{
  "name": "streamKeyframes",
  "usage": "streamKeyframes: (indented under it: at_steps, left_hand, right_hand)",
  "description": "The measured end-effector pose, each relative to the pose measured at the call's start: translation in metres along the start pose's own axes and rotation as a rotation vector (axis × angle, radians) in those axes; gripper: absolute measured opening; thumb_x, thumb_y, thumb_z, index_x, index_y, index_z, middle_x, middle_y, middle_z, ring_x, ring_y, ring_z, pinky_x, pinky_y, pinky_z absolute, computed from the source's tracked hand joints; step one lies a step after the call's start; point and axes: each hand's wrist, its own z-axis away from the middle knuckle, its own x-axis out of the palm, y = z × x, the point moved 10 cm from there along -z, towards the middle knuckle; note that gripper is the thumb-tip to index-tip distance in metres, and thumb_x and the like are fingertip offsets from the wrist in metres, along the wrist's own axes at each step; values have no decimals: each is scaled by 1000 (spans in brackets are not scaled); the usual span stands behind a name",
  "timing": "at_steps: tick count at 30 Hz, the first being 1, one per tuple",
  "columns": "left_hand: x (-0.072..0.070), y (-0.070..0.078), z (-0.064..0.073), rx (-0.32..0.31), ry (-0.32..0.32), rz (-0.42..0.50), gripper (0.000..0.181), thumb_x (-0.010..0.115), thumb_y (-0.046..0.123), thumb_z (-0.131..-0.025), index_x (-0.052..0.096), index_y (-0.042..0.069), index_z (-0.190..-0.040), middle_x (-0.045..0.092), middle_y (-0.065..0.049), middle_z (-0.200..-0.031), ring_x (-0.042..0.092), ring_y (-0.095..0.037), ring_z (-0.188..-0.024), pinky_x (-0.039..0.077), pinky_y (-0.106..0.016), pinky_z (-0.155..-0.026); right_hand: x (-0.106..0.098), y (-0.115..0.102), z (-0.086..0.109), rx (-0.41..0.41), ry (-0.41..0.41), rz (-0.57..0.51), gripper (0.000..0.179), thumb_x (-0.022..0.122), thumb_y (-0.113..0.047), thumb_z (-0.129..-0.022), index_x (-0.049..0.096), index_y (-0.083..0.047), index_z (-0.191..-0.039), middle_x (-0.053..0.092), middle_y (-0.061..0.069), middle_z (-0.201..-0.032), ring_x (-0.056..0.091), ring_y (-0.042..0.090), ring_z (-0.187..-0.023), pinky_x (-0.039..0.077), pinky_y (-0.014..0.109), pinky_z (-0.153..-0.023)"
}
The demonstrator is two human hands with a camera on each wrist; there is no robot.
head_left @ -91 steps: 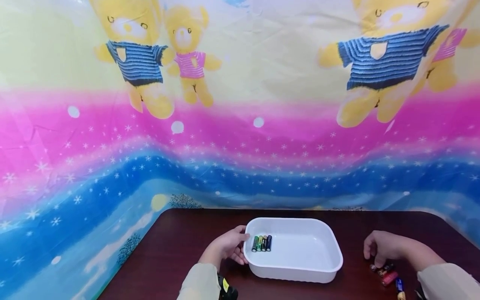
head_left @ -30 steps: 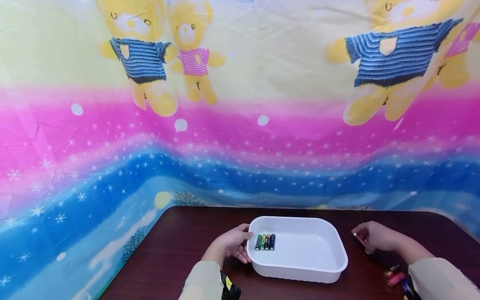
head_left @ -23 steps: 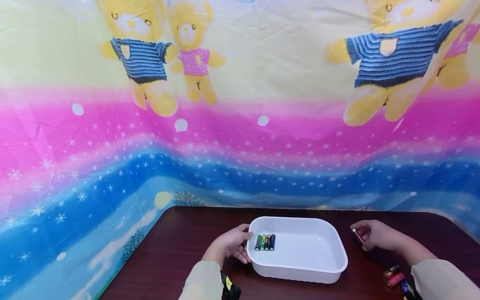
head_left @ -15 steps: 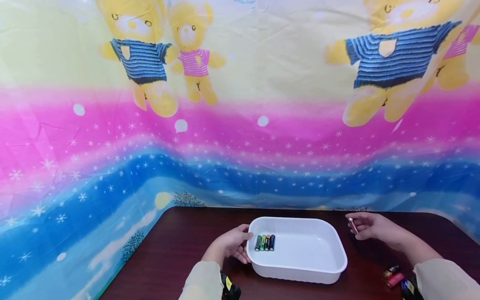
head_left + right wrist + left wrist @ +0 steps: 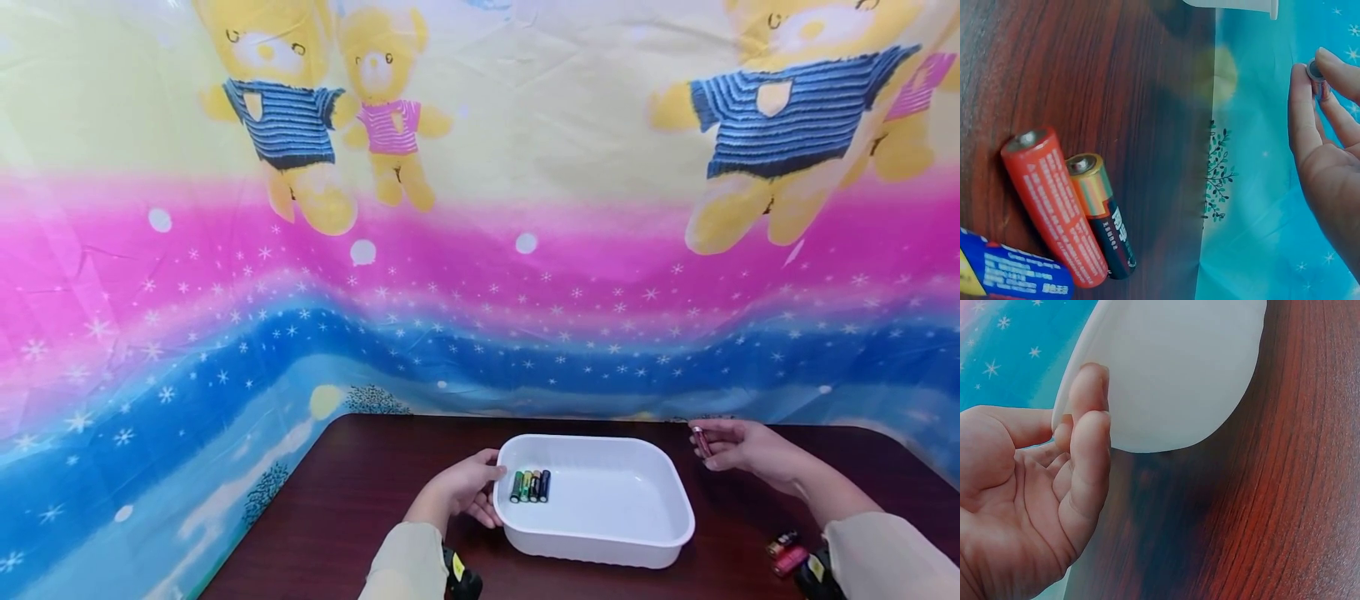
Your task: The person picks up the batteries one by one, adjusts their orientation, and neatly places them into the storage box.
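Note:
My left hand [image 5: 467,487] grips the left rim of a white plastic tray [image 5: 592,546], thumb over the edge and fingers against the outer wall. Inside the tray, at its left end, several batteries [image 5: 530,487] lie side by side in a row. My right hand [image 5: 750,454], raised right of the tray, pinches a dark red battery [image 5: 702,442] between thumb and fingers. In the right wrist view that battery [image 5: 1317,78] is seen mostly end-on. Below the right forearm lie a red battery [image 5: 1054,206], a black-and-gold one [image 5: 1102,215] and a blue one [image 5: 1016,265].
The dark wood table [image 5: 360,500] extends around the tray. A patterned cloth [image 5: 450,292] with bears and snowflakes hangs behind the table. A black strap device [image 5: 459,575] sits on the left wrist, another [image 5: 817,575] on the right.
My right hand has picked up the dark red battery from the loose group, moved it away from me and tipped it more upright. The left hand has kept its grip on the tray.

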Motion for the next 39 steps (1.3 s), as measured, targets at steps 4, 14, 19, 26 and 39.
streamKeyframes:
  at_steps: [4,14,19,26,39]
  left_hand:
    - [0,1,0,-3,-1,3,47,46,24,-98,30,11,-140,60,-23,-89,62,-25,-51,56,-37,-50]
    - [-2,-2,1,-16,-3,14,44,45,22,-98,31,10,-139,60,-24,-86,61,-24,-50,56,-37,-49]
    - [-2,-2,2,-14,0,13,45,44,22,-99,31,10,-139,60,-24,-86,61,-24,-50,56,-37,-49]
    - [-1,-2,-2,-10,-4,17,44,45,22,-98,32,11,-139,60,-23,-84,62,-24,-50,56,-36,-48]
    - [0,-1,-1,-9,-11,9,44,45,22,-98,31,9,-139,61,-24,-86,62,-24,-49,56,-36,-49]
  right_hand:
    - [0,-2,-1,2,28,32,70,68,-6,-81,28,19,-133,56,14,-118,59,12,-97,53,34,-81]
    - [4,-7,-9,-1,63,66,75,72,-7,-78,28,22,-131,58,22,-114,61,17,-97,54,35,-80]
    - [8,-14,-13,-8,56,54,76,72,-7,-78,27,22,-132,58,22,-115,62,15,-96,54,35,-80]
    - [8,-22,-15,13,78,77,77,74,-9,-76,29,20,-133,58,23,-115,60,25,-101,54,36,-80]
    - [7,-24,-19,23,94,74,72,74,-7,-75,36,16,-131,58,20,-115,60,26,-101,54,38,-81]
